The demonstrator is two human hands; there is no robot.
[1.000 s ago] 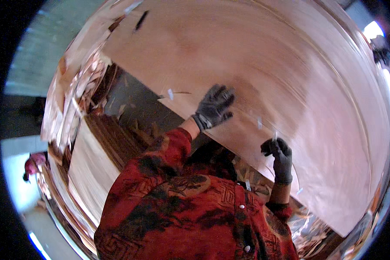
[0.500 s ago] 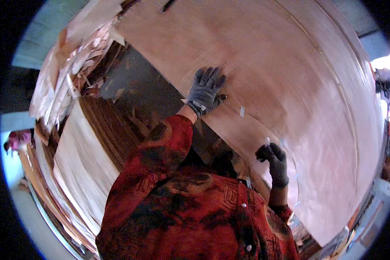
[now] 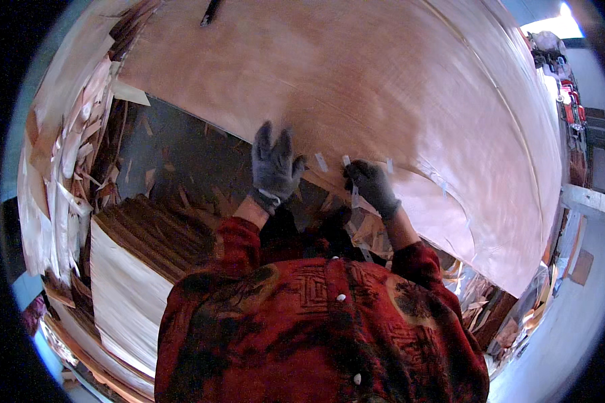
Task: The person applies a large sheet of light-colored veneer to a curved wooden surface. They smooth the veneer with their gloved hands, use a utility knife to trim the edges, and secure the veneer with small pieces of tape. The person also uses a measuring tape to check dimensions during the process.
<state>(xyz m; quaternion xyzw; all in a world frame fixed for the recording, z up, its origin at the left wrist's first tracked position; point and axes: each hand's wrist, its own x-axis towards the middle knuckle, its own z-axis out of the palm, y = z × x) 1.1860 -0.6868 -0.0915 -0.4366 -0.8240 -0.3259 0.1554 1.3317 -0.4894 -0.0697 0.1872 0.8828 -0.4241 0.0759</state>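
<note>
We look down on a big sheet of pale reddish wood veneer (image 3: 396, 87) filling the view from twelve to three o'clock, its near edge running past both gloved hands. Our left hand (image 3: 273, 168) lies flat on that edge, fingers spread and pointing to twelve o'clock. Our right hand (image 3: 372, 185), just toward three o'clock of it, is closed in a pinch on a short strip of white tape (image 3: 353, 195) at the edge. A few tape pieces (image 3: 321, 162) already sit along the seam near the hands, so we judge the patching partly done; the long curved split (image 3: 450, 195) running toward four o'clock looks only partly taped. At eight o'clock stands a stack of veneer sheets (image 3: 131, 295), and scraps (image 3: 67, 154) lie heaped at nine o'clock.
</note>
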